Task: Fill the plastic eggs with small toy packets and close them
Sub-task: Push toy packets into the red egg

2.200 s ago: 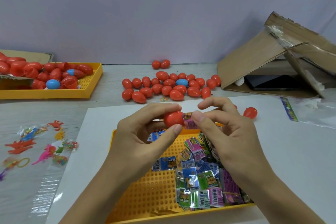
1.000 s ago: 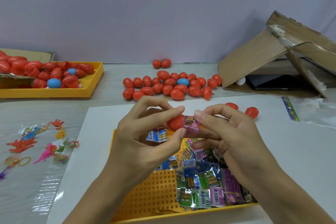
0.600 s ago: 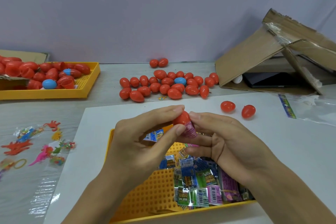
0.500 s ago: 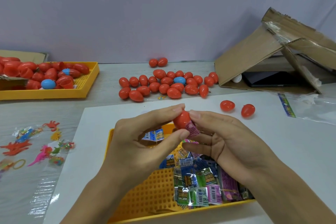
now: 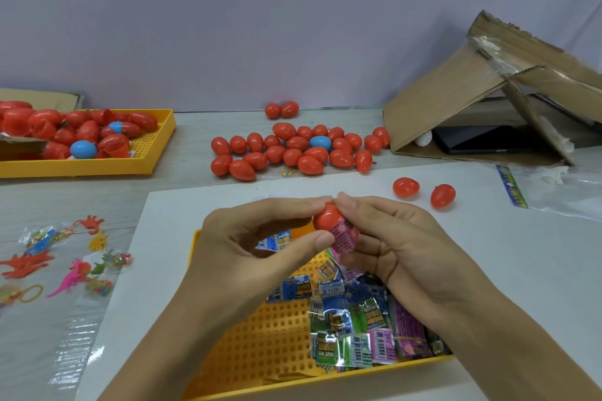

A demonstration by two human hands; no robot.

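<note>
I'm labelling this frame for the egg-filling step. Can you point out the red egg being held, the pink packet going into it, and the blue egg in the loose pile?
red egg (image 5: 326,217), head view, upper red shell.
pink packet (image 5: 343,235), head view, exposed wrapper.
blue egg (image 5: 320,142), head view, shell centre.

A torn cardboard box (image 5: 462,98) lies tipped at the counter's (image 5: 195,127) far right, over a dark phone (image 5: 479,138). Loose rubbery dinosaur figures (image 5: 70,277) lie in clear wrappers at the left.

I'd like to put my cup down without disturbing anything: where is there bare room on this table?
The white sheet is bare to the right of the near yellow tray, below the two loose red eggs. The wood strip between the far tray and the egg cluster is free too. The toys at left crowd that side.
</note>
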